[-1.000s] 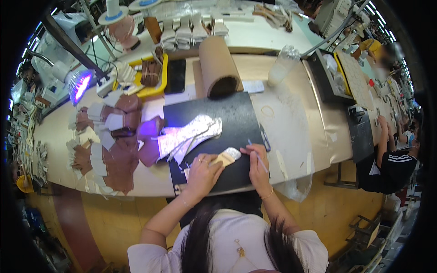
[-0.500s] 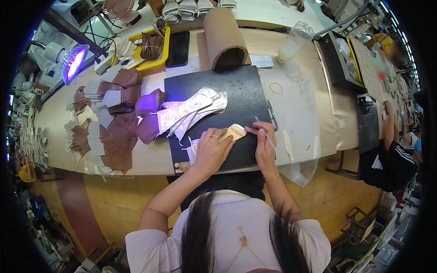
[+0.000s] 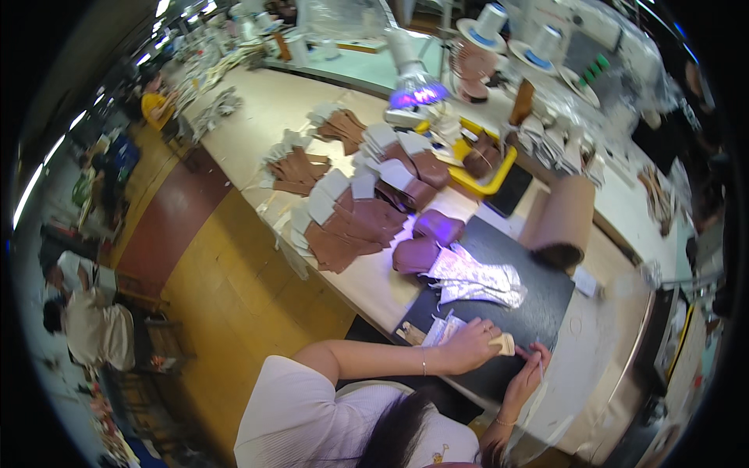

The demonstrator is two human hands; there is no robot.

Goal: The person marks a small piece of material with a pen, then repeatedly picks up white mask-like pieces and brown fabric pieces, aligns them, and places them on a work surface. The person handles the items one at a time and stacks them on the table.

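Over the near part of the black board, my left hand is closed on a small pale yellow piece with a rounded end. My right hand is just beside that end, its fingers closed round a thin, pale, pen-like tool. Farther up the board lies a fanned stack of silvery-white cut pieces, flared at one end. A small white printed piece lies partly behind my left hand. Brown rounded bundles touch the board's far left side.
Stacks of brown and grey cut pieces spread leftward over the table. A purple-lit lamp, yellow tray, black phone and brown cardboard tube stand beyond. Other people sit at far left.
The view has swung left and tilted, bringing more of the table's left end and floor into sight. Both hands keep their hold at about the same place on the board.
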